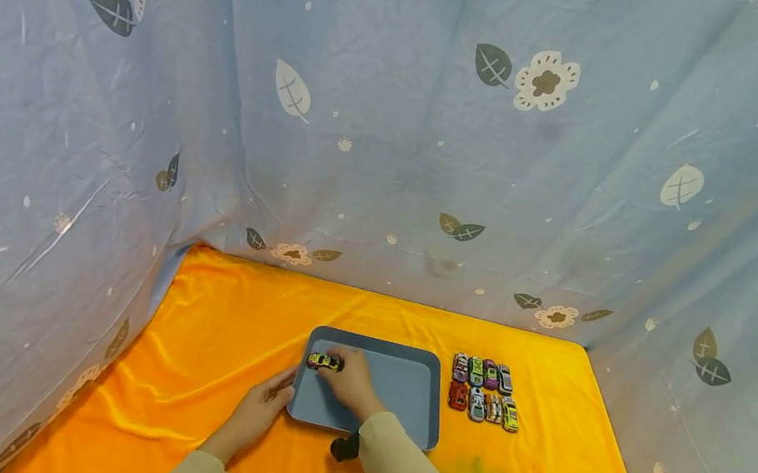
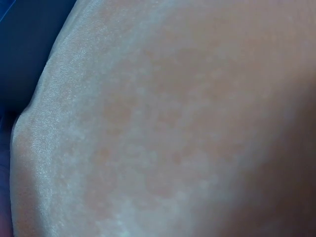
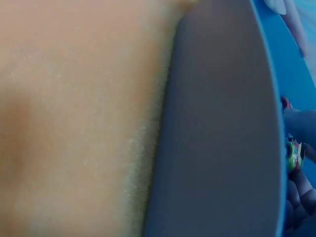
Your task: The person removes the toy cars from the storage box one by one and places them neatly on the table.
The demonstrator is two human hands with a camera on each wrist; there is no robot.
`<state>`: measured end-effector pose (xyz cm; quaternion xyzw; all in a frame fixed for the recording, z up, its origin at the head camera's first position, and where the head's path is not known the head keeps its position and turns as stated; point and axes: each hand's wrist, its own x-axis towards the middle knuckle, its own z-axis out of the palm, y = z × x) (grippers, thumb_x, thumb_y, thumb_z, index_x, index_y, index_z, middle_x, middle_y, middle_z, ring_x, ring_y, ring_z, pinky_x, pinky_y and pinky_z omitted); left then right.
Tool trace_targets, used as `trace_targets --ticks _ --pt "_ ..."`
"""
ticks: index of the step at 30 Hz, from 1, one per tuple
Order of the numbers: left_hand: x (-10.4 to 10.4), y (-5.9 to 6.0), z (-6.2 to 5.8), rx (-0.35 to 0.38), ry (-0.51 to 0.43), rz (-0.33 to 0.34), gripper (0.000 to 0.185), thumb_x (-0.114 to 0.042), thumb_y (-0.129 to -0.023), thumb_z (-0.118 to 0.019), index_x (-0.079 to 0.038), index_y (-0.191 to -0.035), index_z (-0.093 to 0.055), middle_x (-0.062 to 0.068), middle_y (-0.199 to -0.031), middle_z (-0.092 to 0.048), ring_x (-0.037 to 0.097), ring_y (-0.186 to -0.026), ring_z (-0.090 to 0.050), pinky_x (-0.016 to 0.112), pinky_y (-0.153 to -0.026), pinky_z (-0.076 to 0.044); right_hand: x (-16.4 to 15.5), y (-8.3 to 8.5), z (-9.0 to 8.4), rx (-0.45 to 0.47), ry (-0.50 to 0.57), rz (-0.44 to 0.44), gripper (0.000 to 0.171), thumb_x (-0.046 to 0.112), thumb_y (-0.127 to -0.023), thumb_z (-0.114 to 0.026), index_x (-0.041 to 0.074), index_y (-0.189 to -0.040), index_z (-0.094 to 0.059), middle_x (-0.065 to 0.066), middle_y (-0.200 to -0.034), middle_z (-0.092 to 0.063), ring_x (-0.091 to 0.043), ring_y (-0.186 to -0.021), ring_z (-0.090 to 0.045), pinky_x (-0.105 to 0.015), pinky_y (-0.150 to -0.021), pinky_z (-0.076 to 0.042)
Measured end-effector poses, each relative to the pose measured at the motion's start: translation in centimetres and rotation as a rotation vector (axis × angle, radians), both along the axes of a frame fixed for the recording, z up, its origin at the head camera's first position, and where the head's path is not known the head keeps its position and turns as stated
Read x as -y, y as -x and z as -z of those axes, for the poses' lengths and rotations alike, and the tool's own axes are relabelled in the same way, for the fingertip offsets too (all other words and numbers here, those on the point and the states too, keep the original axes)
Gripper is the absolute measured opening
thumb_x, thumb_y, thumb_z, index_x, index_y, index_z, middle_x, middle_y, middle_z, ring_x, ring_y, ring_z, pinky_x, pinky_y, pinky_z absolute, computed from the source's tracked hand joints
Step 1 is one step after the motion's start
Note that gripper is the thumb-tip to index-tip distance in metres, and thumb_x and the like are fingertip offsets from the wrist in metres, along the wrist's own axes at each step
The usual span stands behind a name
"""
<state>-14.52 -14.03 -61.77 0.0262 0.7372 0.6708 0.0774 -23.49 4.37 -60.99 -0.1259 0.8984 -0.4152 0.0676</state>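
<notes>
A shallow blue-grey tray (image 1: pixel 397 392) lies on the orange cloth. Inside its left part, my right hand (image 1: pixel 354 380) pinches a small yellow-and-black toy car (image 1: pixel 324 361) between thumb and fingers. The same toy car (image 3: pixel 296 155) shows partly at the right edge of the right wrist view, with fingertips around it. My left hand (image 1: pixel 260 410) touches the tray's left side from outside, its fingers mostly straight. Skin fills the left wrist view, so nothing of that hand's contact shows there.
Right of the tray, several toy cars stand side by side in two rows, among them a red car (image 1: pixel 458 396) and a yellow-green car (image 1: pixel 511 414). Blue patterned curtains (image 1: pixel 395 146) hang behind and on both sides of the orange cloth (image 1: pixel 229 311).
</notes>
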Motion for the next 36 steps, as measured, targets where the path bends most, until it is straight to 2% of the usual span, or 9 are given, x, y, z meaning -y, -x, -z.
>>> trace_targets --ticks 7,11,14,20,29,36 --pt "-0.1 0.9 3.0 -0.002 0.002 -0.03 0.049 -0.019 -0.102 -0.051 -0.016 -0.149 -0.04 0.012 -0.148 -0.043 0.028 -0.134 -0.041 0.041 -0.107 -0.036 -0.1 -0.3 -0.5 -0.008 -0.053 0.02 0.028 0.016 -0.083 -0.078 0.004 -0.107 -0.071 -0.009 -0.099 -0.061 -0.022 -0.092 -0.054 -0.038 -0.081 -0.05" --pt "-0.4 0.9 2.9 -0.004 0.015 -0.032 0.048 -0.021 -0.102 -0.051 -0.018 -0.149 -0.041 0.01 -0.147 -0.044 0.027 -0.135 -0.041 0.041 -0.107 -0.035 -0.3 -0.4 -0.5 -0.024 -0.148 0.047 0.025 0.02 -0.082 -0.079 0.006 -0.101 -0.071 -0.005 -0.093 -0.061 -0.019 -0.086 -0.056 -0.035 -0.076 -0.05" --pt "-0.5 0.9 2.9 -0.013 0.024 -0.024 0.048 -0.02 -0.102 -0.05 -0.018 -0.149 -0.04 0.01 -0.147 -0.044 0.028 -0.134 -0.041 0.043 -0.107 -0.036 -0.7 -0.5 -0.5 -0.033 -0.177 0.047 0.023 0.022 -0.081 -0.08 0.006 -0.095 -0.07 -0.004 -0.088 -0.059 -0.017 -0.079 -0.055 -0.033 -0.07 -0.049" --pt "-0.5 1.0 3.3 -0.013 0.049 -0.033 0.048 -0.022 -0.102 -0.051 -0.022 -0.149 -0.041 0.006 -0.146 -0.046 0.025 -0.131 -0.045 0.04 -0.106 -0.038 -1.7 -0.6 -0.5 -0.005 -0.044 0.039 0.017 0.018 -0.081 -0.08 0.006 -0.087 -0.07 0.0 -0.08 -0.061 -0.014 -0.07 -0.054 -0.032 -0.063 -0.049" --pt "-0.4 0.9 3.2 -0.025 0.064 -0.053 0.048 -0.025 -0.102 -0.052 -0.021 -0.148 -0.042 0.007 -0.145 -0.047 0.026 -0.131 -0.046 0.041 -0.105 -0.039 -3.7 -0.3 -0.5 0.11 0.117 0.07 0.027 0.027 -0.084 -0.077 0.009 -0.101 -0.067 0.0 -0.088 -0.062 -0.014 -0.07 -0.058 -0.028 -0.062 -0.052" --pt "0.0 0.7 2.9 -0.039 0.088 -0.053 0.049 -0.025 -0.101 -0.052 -0.021 -0.149 -0.041 0.009 -0.146 -0.046 0.028 -0.133 -0.042 0.045 -0.106 -0.038 -5.5 -0.3 -1.2 0.105 0.201 0.111 0.03 0.032 -0.086 -0.074 0.011 -0.105 -0.062 -0.002 -0.093 -0.061 -0.018 -0.077 -0.057 -0.03 -0.065 -0.05"
